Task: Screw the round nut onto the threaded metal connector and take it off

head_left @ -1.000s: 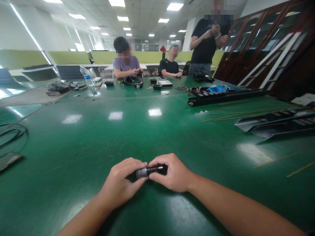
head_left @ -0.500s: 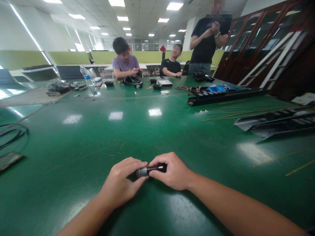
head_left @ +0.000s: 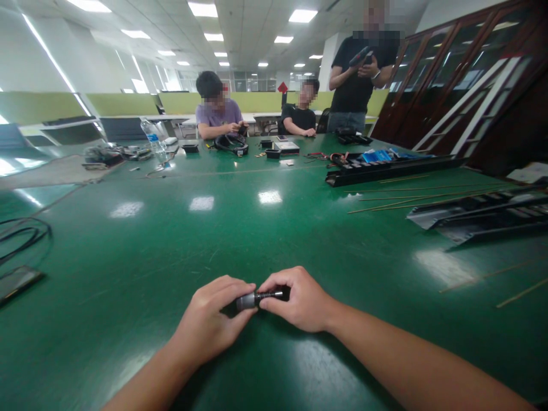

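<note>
A short grey and black cylinder (head_left: 246, 301) with a thin, ridged shaft (head_left: 269, 295) lies level just above the near part of the green table. The shaft ends in a bright metal tip that points right. My left hand (head_left: 214, 314) is closed around the cylinder's body, thumb below and fingers above. My right hand (head_left: 297, 299) pinches the part where shaft and body meet, with thumb and forefinger; its other fingers are curled behind. The exact kind of part cannot be made out.
The green table (head_left: 231, 228) carries black metal channels (head_left: 483, 217) and thin rods (head_left: 398, 202) at right. Black cable (head_left: 25, 237) and a flat dark panel (head_left: 19, 282) lie at left. A bottle (head_left: 152, 137) and small black trays (head_left: 273, 153) stand far off, near three people.
My hands and the grey cylinder keep almost the same place. Across the table, the standing person has lowered a dark power tool slightly, and it shows more plainly.
</note>
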Demonstrator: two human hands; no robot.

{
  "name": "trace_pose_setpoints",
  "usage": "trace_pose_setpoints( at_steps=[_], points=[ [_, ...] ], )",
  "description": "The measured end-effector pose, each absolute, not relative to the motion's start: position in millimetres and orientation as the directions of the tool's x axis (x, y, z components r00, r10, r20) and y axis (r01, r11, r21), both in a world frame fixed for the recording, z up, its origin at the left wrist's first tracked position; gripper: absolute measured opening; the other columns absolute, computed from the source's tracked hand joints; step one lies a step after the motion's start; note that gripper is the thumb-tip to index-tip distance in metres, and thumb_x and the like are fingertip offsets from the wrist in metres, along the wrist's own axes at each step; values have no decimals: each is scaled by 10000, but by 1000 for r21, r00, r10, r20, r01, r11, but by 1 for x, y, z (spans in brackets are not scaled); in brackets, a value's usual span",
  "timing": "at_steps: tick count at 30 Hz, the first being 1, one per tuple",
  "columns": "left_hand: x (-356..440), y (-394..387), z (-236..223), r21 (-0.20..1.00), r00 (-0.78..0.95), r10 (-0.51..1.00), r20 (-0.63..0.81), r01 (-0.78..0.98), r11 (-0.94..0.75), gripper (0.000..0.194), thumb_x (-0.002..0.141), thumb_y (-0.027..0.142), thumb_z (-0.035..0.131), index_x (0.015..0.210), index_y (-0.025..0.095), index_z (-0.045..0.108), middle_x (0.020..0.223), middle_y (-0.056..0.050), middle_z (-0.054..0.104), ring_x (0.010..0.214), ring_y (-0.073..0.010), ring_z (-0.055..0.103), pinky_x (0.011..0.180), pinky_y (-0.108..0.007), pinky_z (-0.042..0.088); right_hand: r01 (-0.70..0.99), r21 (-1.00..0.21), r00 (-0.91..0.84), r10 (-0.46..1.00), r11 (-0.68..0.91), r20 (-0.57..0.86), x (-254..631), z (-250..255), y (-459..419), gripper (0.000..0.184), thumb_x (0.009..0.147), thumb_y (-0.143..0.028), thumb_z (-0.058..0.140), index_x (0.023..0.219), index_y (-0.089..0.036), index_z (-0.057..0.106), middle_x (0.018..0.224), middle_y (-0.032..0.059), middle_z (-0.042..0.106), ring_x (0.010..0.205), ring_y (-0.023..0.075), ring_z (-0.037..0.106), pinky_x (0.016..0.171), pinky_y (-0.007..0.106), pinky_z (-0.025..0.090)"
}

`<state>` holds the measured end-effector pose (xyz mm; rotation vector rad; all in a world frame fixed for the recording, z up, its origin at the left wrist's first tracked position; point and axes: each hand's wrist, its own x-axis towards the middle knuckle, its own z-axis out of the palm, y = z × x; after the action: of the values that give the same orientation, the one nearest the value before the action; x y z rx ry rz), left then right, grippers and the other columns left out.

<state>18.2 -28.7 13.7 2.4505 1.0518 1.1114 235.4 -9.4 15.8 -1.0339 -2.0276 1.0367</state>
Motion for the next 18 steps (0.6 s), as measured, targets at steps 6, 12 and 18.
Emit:
trace_pose_setpoints(
  at_steps=[6,12,18],
  points=[
    [18,-28,13,497,442,714,543,515,-698,252,823,179,712,1071,215,686,948,-40,721,841,-148,676,757,-257,565,359,-853,-489,855,379,174,235,16,-10,137,783,-223,704,887,-184,784,763,18,748,665,147,644,637,247,465],
    [18,-27,11,497,439,710,550,511,-701,261,818,179,712,1076,207,685,950,-56,721,837,-162,679,755,-274,567,362,-863,-442,880,352,174,233,12,-9,142,742,-277,759,846,-181,777,738,16,738,659,153,642,618,246,464],
    [19,-26,11,488,428,706,565,516,-704,271,818,174,715,1083,217,682,961,-43,720,850,-151,676,767,-261,566,368,-864,-431,887,343,168,233,12,-10,123,761,-260,743,855,-190,779,748,10,744,668,153,647,635,251,462]
  ],
)
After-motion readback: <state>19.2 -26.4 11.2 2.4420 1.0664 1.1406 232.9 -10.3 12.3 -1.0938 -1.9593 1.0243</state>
